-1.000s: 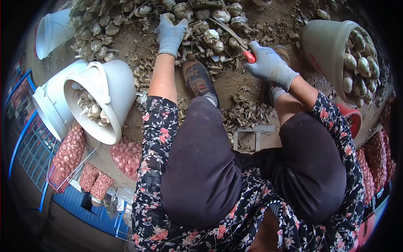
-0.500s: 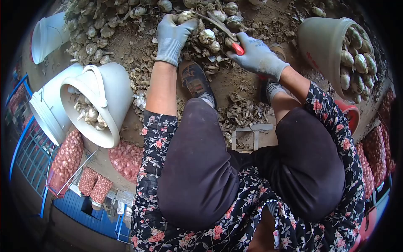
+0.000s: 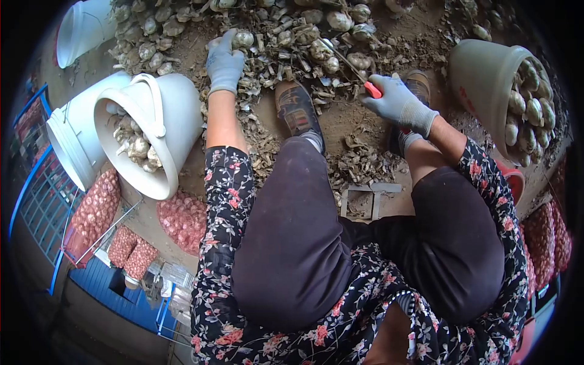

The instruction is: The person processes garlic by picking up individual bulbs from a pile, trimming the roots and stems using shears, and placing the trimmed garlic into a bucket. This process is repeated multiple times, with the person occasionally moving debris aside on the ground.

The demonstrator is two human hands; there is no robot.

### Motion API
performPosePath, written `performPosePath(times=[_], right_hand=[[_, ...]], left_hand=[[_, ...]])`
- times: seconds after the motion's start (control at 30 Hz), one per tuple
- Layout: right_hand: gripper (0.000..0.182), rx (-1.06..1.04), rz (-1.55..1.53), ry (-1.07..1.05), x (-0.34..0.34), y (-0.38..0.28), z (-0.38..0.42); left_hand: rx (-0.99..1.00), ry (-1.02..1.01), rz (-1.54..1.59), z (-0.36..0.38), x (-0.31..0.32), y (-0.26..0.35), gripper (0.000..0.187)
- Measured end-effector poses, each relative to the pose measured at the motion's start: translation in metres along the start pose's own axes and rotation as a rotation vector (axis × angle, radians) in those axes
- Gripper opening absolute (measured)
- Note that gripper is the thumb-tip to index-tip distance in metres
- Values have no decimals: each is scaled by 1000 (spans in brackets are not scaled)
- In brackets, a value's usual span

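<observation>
My left hand (image 3: 225,66), in a grey glove, is over the debris at the left of the heap, thumb and fingers curled. A garlic bulb (image 3: 243,39) lies right beside its thumb; whether anything is inside the fingers is hidden. My right hand (image 3: 398,102), gloved too, is closed around red-handled shears (image 3: 372,90). Their long thin blade end points up and left toward several garlic bulbs (image 3: 320,50) with dry stems. Between the hands, loose bulbs and cut stalks cover the dirt.
A tipped white bucket (image 3: 182,112) with garlic bulbs lies at left, beside more white buckets (image 3: 64,143). Another tilted bucket (image 3: 480,79), full of garlic, is at right. Red mesh sacks (image 3: 182,219) stand behind. My shoe (image 3: 296,109) rests among the peelings.
My left hand has moved left, away from the bulbs in the middle. My right hand has shifted right and slightly down with the shears, whose blades look closer together.
</observation>
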State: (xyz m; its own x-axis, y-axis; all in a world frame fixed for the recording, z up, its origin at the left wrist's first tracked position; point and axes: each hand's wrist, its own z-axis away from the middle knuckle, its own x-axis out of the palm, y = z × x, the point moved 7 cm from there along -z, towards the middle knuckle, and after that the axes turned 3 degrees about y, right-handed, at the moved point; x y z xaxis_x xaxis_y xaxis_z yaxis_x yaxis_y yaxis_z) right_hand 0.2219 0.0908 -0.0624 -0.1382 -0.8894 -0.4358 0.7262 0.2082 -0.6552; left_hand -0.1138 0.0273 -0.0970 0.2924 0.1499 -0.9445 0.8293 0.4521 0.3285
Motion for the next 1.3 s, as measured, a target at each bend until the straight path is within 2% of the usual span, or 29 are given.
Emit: performPosePath(times=[0.07, 0.13, 0.2, 0.23, 0.27, 0.33, 0.37, 0.4, 0.47, 0.5, 0.53, 0.6, 0.73, 0.8, 0.87, 0.93, 0.97, 1.03, 1.13, 1.3], right_hand=[[39, 45, -10, -32, -2, -1, 5], [39, 28, -13, -14, -4, 0, 3], [39, 77, 7, -32, -4, 2, 4], [39, 81, 8, -39, -3, 2, 5], [40, 92, 15, -64, -2, 1, 4], [41, 98, 21, -83, -1, -2, 1], [42, 83, 55, -83, 0, -4, 1], [43, 69, 91, -83, 1, -5, 1], [44, 45, 112, -88, 0, -9, 0], [43, 31, 148, -64, -3, -13, -1], [42, 18, 183, -40, -5, -17, -2], [41, -24, 201, 44, -9, -23, -2], [39, -190, 288, 276, -26, -47, 1], [38, -186, 350, 279, -29, -55, 4], [38, -181, 408, 285, -33, -58, 6], [38, -213, 466, 333, -37, -61, 9], [38, -213, 466, 332, -37, -64, 10], [38, -180, 431, 270, -32, -67, 12], [39, -131, 464, 231, -30, -65, 8], [43, -171, 474, 255, -27, -64, 7]], left_hand=[[48, -89, 292, -8, 13, -14, 48], [82, -58, 320, -12, 8, -6, 42], [-512, -254, 744, -1, 11, -2, 45], [-260, -109, 463, -12, 16, -14, 54], [-266, -109, 463, -10, 19, -11, 54], [-387, -3, 106, -8, 15, -11, 62], [-488, -74, 60, -8, 17, -15, 69], [-487, -73, 62, -10, 13, -13, 69], [-363, -276, 14, -10, 12, -2, 73], [-282, -223, 339, -5, 11, 2, 69], [-276, -225, 336, 0, 4, 13, 69], [-317, -151, 1193, 22, -17, 56, 60], [-195, -157, 1135, 36, -38, 97, 61], [-98, -149, 1001, 39, -46, 113, 65], [-149, -181, 1083, 42, -51, 124, 65], [-303, -270, 1340, 47, -48, 130, 68], [-304, -270, 1339, 46, -48, 131, 68], [-181, -172, 981, 40, -53, 131, 69], [-145, -74, 822, 42, -56, 139, 70], [-45, 40, 659, 41, -66, 150, 70]])
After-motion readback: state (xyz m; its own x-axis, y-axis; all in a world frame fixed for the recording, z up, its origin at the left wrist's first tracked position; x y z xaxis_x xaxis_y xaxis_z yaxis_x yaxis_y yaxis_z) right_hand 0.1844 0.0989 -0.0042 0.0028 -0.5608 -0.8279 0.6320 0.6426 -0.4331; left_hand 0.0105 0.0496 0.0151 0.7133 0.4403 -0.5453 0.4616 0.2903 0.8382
